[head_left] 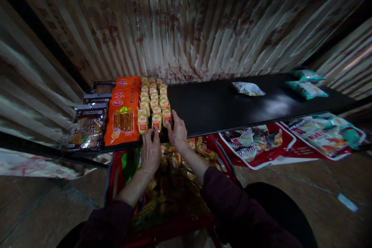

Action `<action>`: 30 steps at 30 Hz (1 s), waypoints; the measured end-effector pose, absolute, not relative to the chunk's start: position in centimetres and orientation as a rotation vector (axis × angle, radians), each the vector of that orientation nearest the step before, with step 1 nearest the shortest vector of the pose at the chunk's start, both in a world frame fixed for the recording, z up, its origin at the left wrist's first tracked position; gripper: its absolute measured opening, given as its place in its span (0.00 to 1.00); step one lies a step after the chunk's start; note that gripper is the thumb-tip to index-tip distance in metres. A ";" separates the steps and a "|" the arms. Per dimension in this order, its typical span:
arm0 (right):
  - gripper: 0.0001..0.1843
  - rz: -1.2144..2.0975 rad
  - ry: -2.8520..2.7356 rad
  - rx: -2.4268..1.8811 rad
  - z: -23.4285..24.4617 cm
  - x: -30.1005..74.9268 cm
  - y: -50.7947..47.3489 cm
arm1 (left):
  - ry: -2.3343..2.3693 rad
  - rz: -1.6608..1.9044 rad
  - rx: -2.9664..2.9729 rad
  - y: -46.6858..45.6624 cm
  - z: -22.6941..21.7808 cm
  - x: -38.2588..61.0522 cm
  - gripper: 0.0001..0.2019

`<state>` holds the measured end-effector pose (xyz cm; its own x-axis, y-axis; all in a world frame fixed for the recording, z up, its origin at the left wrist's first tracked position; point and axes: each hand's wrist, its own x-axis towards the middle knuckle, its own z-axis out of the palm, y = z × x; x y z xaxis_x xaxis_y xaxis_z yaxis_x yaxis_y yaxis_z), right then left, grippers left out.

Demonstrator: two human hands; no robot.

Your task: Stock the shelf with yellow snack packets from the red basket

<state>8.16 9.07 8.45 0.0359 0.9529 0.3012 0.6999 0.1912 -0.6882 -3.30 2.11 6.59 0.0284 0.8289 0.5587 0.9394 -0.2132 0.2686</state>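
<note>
Small yellow snack packs (153, 102) stand in three columns, front to back, on a black shelf (209, 104). My left hand (151, 153) is at the shelf's front edge, its fingertips closed against the bottom of the front pack in the middle column (156, 121). Beside it, my right hand (178, 133) has index finger and thumb apart. Its index finger lies along the right side of the front pack in the right column (166, 117), the thumb near that pack's lower front. Both hands partly hide the shelf edge.
Orange snack bags (123, 118) and dark potato-chip bags (87, 130) stand to the left. Farther right lie a white packet (248, 88) and green packets (308, 89). Below is a red basket (116, 174) of yellow packs (174, 162); red-rimmed trays (255, 164) hold more packets. A corrugated wall rises behind.
</note>
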 end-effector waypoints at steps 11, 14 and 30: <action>0.29 0.507 -1.635 -1.370 7.6 8.0 9.8 | -1.869 -0.978 -2.079 2.8 6.3 -3.6 0.21; 0.28 0.523 -1.610 -1.360 7.6 7.9 9.9 | -1.875 -0.968 -2.077 2.8 6.3 -3.7 0.22; 0.23 0.441 -1.676 -1.368 7.5 8.1 10.5 | -1.795 -0.978 -2.115 2.7 6.5 -3.4 0.23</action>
<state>8.15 10.52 7.45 0.0171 0.9106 0.4130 0.5894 0.3244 -0.7398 -3.40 2.71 6.51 0.0439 0.8028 0.5947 0.9350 -0.2427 0.2586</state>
